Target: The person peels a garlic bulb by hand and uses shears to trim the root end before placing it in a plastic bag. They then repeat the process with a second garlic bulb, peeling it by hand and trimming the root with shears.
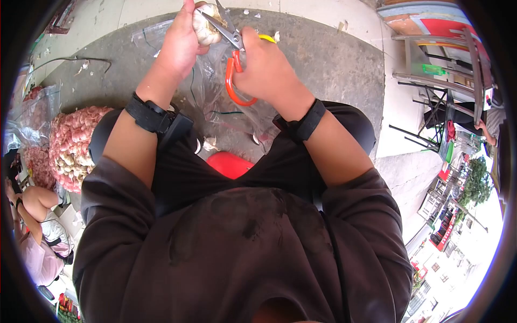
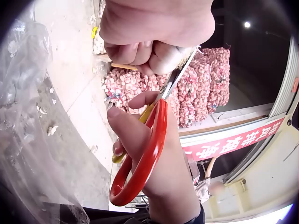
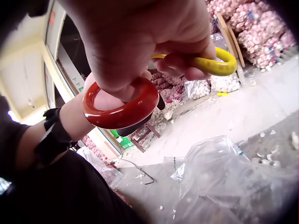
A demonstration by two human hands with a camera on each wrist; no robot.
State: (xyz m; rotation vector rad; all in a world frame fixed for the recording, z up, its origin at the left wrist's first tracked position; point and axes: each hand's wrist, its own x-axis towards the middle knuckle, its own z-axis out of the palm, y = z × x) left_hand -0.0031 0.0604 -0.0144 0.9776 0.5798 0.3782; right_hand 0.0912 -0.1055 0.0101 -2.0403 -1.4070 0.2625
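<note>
My left hand (image 1: 180, 46) grips a white garlic bulb (image 1: 206, 25) at the top of the head view. In my right hand (image 1: 269, 67) is a pair of scissors (image 1: 235, 70) with one red and one yellow handle. Their blades are spread, right at the root end of the bulb. The left wrist view shows the scissors (image 2: 161, 126) against the garlic bulb (image 2: 166, 57), which the left fingers partly hide. In the right wrist view my right hand (image 3: 140, 42) covers the blades, and the red handle (image 3: 126, 105) and yellow handle (image 3: 219, 63) stick out.
A clear plastic bag (image 1: 212, 70) lies on the concrete floor below my hands, among scattered peel. Mesh sacks of garlic (image 1: 78, 140) stand to my left. Something red (image 1: 229, 164) sits between my legs. Folding chairs (image 1: 431, 107) stand at the right. Another person (image 1: 40, 226) sits at lower left.
</note>
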